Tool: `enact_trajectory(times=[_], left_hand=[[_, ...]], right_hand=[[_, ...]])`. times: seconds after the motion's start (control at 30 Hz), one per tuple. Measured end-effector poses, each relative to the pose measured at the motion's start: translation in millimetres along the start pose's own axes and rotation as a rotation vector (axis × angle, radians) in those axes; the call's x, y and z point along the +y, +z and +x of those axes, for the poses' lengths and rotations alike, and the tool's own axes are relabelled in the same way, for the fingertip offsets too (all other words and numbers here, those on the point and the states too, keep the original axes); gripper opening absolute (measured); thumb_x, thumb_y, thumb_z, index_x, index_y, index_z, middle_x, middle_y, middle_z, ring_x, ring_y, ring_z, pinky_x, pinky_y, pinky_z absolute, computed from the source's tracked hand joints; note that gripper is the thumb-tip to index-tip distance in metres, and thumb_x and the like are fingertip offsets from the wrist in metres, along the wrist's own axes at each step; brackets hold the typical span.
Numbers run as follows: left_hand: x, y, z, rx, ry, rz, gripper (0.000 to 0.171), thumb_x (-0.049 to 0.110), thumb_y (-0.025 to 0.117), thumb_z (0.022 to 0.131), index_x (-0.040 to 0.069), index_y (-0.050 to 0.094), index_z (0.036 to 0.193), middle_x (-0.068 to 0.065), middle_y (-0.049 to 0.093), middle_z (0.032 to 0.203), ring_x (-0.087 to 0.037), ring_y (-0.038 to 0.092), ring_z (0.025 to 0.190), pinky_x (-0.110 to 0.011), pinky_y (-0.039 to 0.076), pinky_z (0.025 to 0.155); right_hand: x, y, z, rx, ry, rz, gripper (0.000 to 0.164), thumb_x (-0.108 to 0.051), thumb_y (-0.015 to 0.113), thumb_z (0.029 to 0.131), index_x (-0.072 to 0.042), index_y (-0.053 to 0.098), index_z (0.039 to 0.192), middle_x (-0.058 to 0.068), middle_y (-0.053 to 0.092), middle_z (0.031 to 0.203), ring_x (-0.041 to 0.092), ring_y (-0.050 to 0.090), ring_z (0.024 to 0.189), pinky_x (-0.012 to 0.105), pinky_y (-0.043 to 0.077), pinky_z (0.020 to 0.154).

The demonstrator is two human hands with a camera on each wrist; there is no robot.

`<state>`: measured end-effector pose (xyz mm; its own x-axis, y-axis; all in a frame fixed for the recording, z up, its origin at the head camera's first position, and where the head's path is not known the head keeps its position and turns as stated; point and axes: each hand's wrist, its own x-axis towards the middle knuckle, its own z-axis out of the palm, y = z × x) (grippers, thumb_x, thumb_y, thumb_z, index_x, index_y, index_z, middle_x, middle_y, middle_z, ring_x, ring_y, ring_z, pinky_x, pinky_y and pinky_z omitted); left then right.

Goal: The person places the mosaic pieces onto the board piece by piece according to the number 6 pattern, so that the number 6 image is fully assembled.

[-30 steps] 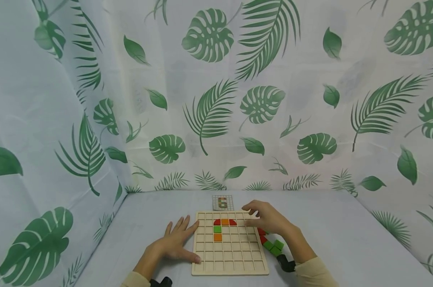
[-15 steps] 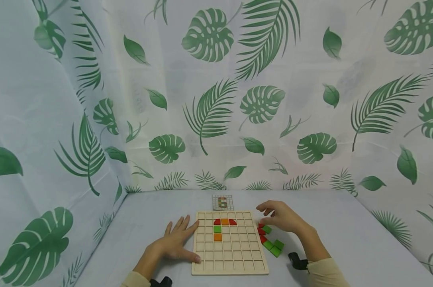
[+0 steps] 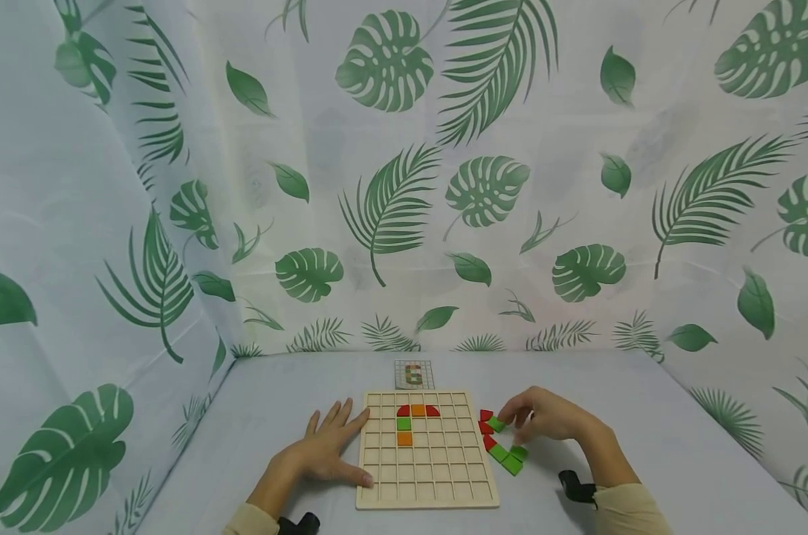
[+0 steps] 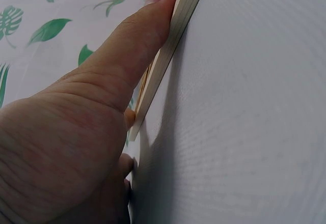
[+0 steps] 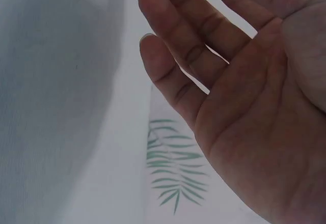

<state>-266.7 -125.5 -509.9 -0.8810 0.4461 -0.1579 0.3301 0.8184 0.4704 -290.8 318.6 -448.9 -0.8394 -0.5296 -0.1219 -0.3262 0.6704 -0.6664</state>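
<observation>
A pale wooden grid board [image 3: 439, 473] lies on the table. In its upper part sit two red rounded pieces, the left red piece [image 3: 404, 411] and the right red piece [image 3: 432, 411], with an orange square [image 3: 418, 410] between them. Below the left one come a green square [image 3: 404, 423] and another orange square [image 3: 404, 438]. My left hand [image 3: 328, 449] rests spread at the board's left edge, its thumb on the rim. Just right of the board, my right hand [image 3: 549, 416] hovers with loosely bent fingers over loose green tiles [image 3: 511, 464] and red tiles [image 3: 486, 427]; no held tile shows.
Behind the board lies a small card [image 3: 413, 374] with a coloured grid pattern. A leaf-printed curtain [image 3: 404, 223] closes off the back and left of the white table [image 3: 296, 386]. Black wrist devices show near both sleeves.
My right hand has moved from above the board's upper right corner rightward and down to the loose tiles. My left hand keeps its place, and the pieces on the board stay as they were.
</observation>
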Motion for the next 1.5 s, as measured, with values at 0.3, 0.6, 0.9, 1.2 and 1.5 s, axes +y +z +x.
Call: enact_trajectory(times=[0.3,0.6,0.9,1.2,1.5], left_hand=[[-3.8,2.9,1.2,0.008,0.011,-0.008,0.123,0.08,0.078,0.069,0.023,0.028,0.166,-0.02,0.009,0.175,-0.043,0.003,0.162,-0.074,-0.002,0.124],[-3.1,2.4,1.8,0.002,0.001,-0.006,0.124,0.081,0.077,0.069,0.024,0.027,0.166,-0.019,0.008,0.175,-0.042,0.003,0.163,-0.073,-0.003,0.124],[-2.5,1.6,2.0,0.007,0.004,0.001,0.124,0.081,0.077,0.069,0.023,0.026,0.167,-0.019,0.008,0.175,-0.042,0.003,0.163,-0.073,-0.002,0.125],[-3.0,2.2,2.4,0.01,0.008,-0.001,0.124,0.081,0.077,0.069,0.023,0.027,0.166,-0.019,0.008,0.175,-0.042,0.003,0.163,-0.073,-0.002,0.124],[-4.7,3.9,3.1,0.012,0.014,0.004,0.123,0.081,0.077,0.069,0.024,0.027,0.166,-0.02,0.009,0.175,-0.043,0.004,0.162,-0.074,-0.001,0.124]], right_hand=[[3,1,-5,-0.063,0.057,0.015,0.031,0.001,0.085,0.074,-0.012,0.082,0.102,0.004,0.076,0.102,0.024,0.062,0.091,0.032,0.049,0.074],[6,4,-4,-0.155,0.035,0.077,0.033,0.006,0.086,0.07,-0.009,0.08,0.099,0.005,0.076,0.099,0.019,0.057,0.083,0.026,0.047,0.07],[14,8,1,-0.115,0.067,0.033,0.031,0.008,0.088,0.068,-0.01,0.077,0.091,0.001,0.074,0.092,0.019,0.06,0.08,0.029,0.051,0.069],[17,8,0,-0.033,0.063,-0.027,0.025,0.001,0.089,0.072,-0.01,0.074,0.089,0.0,0.069,0.087,0.017,0.058,0.079,0.027,0.05,0.067],[17,10,0,0.095,0.109,-0.085,0.023,-0.005,0.09,0.076,-0.01,0.072,0.089,0.002,0.066,0.084,0.018,0.056,0.078,0.028,0.049,0.065]])
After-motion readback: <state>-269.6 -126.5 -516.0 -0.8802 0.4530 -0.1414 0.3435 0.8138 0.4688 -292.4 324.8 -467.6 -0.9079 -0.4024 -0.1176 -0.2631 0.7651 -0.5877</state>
